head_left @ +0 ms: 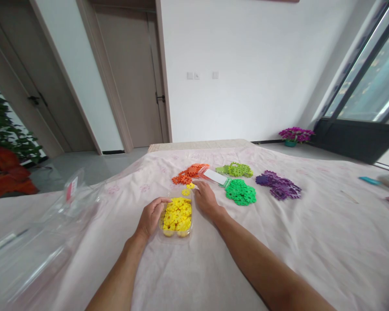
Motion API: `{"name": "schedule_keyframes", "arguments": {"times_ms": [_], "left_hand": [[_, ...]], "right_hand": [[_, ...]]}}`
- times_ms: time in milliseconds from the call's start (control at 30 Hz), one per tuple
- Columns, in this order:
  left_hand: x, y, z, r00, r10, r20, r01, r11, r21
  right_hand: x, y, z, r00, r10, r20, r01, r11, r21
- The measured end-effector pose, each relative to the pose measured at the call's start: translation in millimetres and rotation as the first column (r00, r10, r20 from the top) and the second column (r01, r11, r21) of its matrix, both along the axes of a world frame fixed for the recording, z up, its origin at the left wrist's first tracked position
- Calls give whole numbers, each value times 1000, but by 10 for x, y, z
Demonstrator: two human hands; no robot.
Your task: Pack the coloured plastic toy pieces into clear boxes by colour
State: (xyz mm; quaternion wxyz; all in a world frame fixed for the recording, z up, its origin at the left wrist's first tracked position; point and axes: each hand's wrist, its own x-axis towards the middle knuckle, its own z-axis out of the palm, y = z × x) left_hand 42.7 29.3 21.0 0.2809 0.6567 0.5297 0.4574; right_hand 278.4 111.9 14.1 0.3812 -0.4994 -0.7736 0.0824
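A clear plastic box [176, 234] full of yellow snowflake discs [178, 214] stands on the cloth in front of me. My left hand [151, 216] grips its left side, the index finger reaching over the rim. Just beyond the box's far edge lies a loose yellow disc [186, 192]. Another yellow disc [190, 185] is at the fingertips of my right hand [205, 198], which are drawn together on it. Its palm side is hidden from me.
Piles of orange discs [191, 172], light green discs [238, 169], green discs [240, 192] and purple discs [282, 185] lie beyond the hands. A clear case with a white label [215, 176] sits among them. Crumpled clear plastic [52, 242] covers the left side.
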Motion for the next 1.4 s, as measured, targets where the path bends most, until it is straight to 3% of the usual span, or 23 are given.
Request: {"name": "schedule_keyframes", "arguments": {"times_ms": [167,333,1100,1400], "left_hand": [[4,-3,-3,1000,8,-10,-8,1000,-3],[1,-2,-5,1000,-8,-9,9,1000,10],[16,-36,27,1000,10,-30,-10,1000,-6],[18,-24,18,1000,13,-6,-13,1000,-10]], "right_hand": [[-50,-57,-10,944,-8,330,40,995,-89],[-82,-26,20,896,43,442,32,986,-161],[-75,56,99,923,148,354,-97,982,-159],[-28,77,137,892,252,375,-204,965,-163]]}}
